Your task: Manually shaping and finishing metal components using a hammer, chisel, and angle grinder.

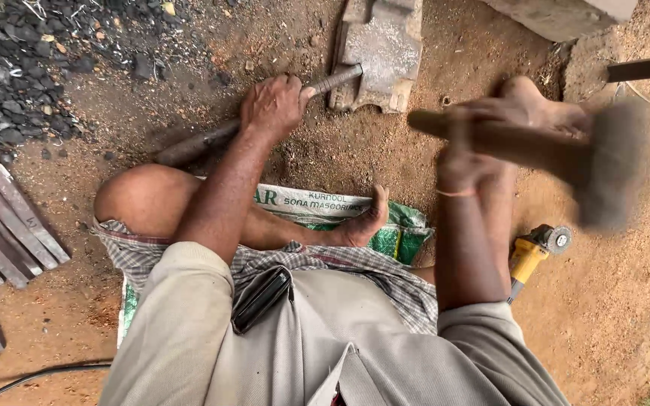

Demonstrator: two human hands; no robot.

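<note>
Metal rod (265,124) gripped by left hand (272,105) w/ tip on anvil block (381,49), right hand (464,146) clutching raised hammer (536,150) (blurred), forging prob ongoing.

left hand (272,105) fisted, arm extended; right hand (464,154) clenched, raised.

You are in an open-air smithy, a ground-level metal workshop. Bare packed earth (325,150) serves as the floor. A block-shaped iron anvil (381,49) sits in the dirt at the top centre. A heap of dark charcoal and cinders (16,68) fills the top left corner. Flat metal bars (1,218) lie stacked along the left edge. A yellow angle grinder (536,252) rests on the earth at the right. You sit on a woven plastic sack (325,207) spread over the ground. A stone slab (566,15) edges the top right.
</note>
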